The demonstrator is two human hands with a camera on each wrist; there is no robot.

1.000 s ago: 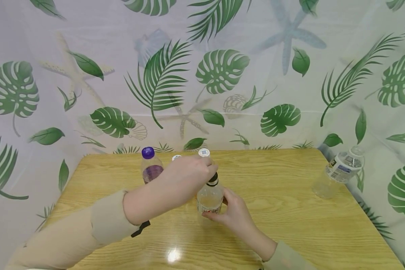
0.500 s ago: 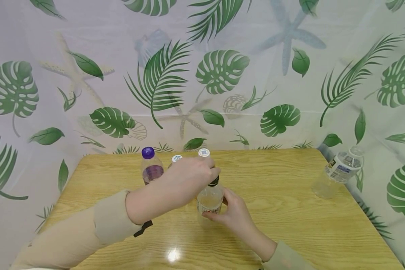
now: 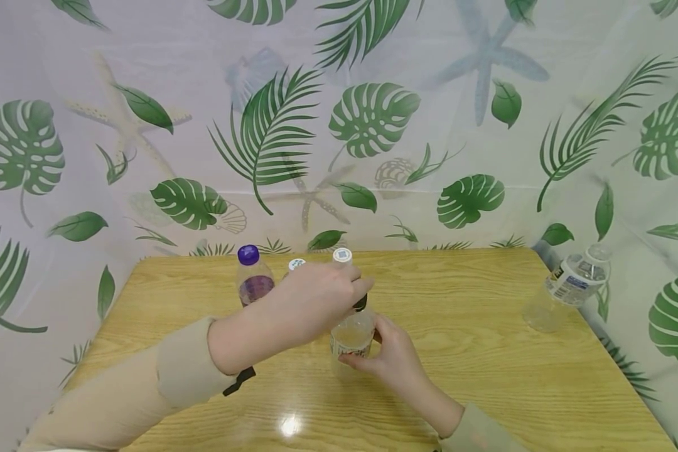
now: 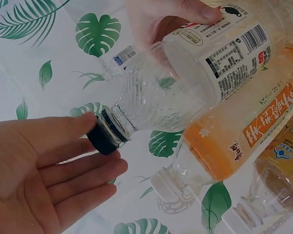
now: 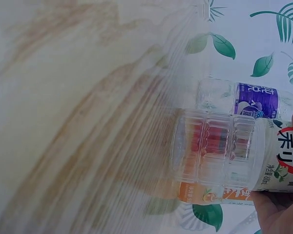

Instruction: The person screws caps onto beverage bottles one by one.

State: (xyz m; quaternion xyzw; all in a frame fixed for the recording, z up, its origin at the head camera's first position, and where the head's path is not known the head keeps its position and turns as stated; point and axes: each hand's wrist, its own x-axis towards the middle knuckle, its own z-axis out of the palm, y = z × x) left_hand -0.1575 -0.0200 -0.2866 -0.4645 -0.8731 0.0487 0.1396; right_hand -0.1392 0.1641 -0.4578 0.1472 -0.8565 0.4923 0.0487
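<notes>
A clear plastic bottle with a pale printed label stands upright on the wooden table. My right hand grips its body from the right, thumb in front; the right wrist view shows the ribbed base and the label's large characters. From above, my left hand reaches over to the bottle's dark cap. In the left wrist view the thumb and index finger pinch that cap, while the other fingers extend loosely past it. The cap sits at the bottle's neck, partly hidden by the fingers in the head view.
Behind the left forearm stands a bottle with a purple cap. Two white caps of further bottles show beside it, one bottle with an orange label, one amber. A clear capless bottle stands by the table's right edge.
My left fingers have shifted slightly to the right over the cap, turning at the wrist. My right hand and the bottle have stayed in place.
</notes>
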